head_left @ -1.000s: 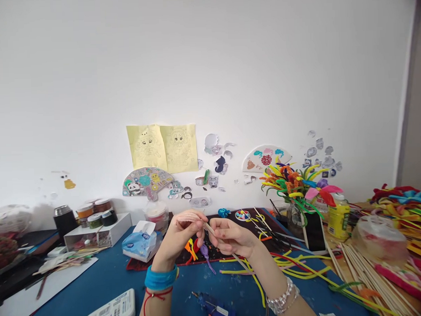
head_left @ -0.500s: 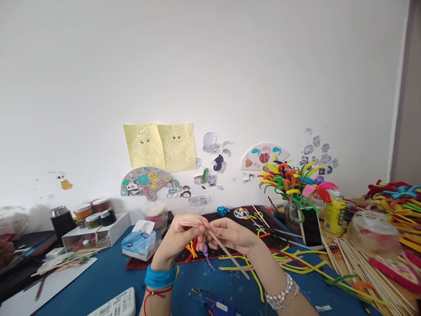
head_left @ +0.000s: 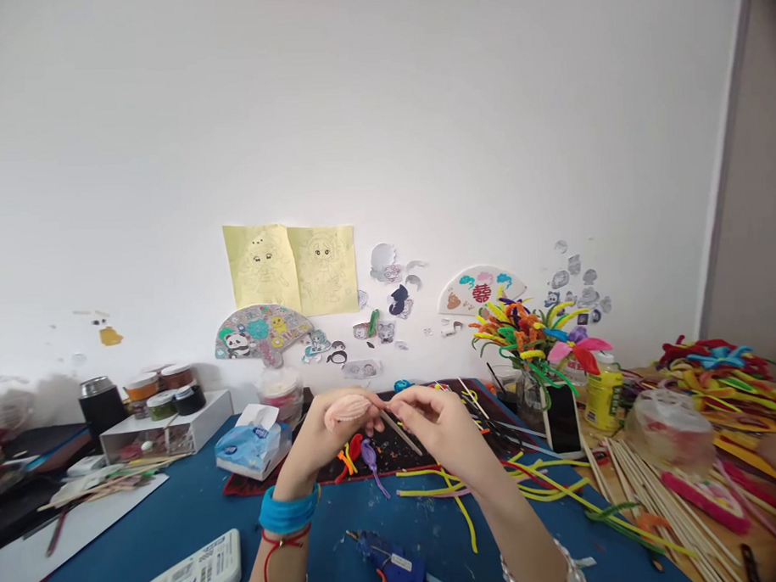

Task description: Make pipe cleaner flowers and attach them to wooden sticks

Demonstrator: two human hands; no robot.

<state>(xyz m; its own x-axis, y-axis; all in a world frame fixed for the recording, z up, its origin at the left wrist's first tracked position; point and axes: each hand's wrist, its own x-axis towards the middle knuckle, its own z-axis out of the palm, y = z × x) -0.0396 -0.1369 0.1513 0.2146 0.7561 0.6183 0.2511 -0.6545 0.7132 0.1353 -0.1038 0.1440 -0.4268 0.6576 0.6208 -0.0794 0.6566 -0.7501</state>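
My left hand (head_left: pixel 321 425) is closed around a pale pink pipe cleaner (head_left: pixel 346 410), folded into a rounded, ribbed petal shape that lies over the fingers. From the left fingertips a thin pale stem (head_left: pixel 406 436) slants down to the right. My right hand (head_left: pixel 438 418) is closed in a pinch right beside them, at the pink strand near the stem's upper end. Its fingers partly hide the spot they grip. Below the hands, small purple (head_left: pixel 372 461) and orange-red pipe-cleaner pieces (head_left: pixel 349 455) lie on a dark mat (head_left: pixel 394 462).
A blue glue gun (head_left: pixel 391 564) lies in front of me. Yellow pipe cleaners (head_left: pixel 463 513) are scattered to its right, near wooden sticks (head_left: pixel 656 494). A tissue pack (head_left: pixel 253 448) stands left, and a jar of pipe-cleaner flowers (head_left: pixel 529 333) with a phone (head_left: pixel 561 421) stands right.
The pink piece has turned so more of its ribbed face shows, and its stem points further down. My right hand has rotated, its pinch now above the stem. The view has shifted slightly.
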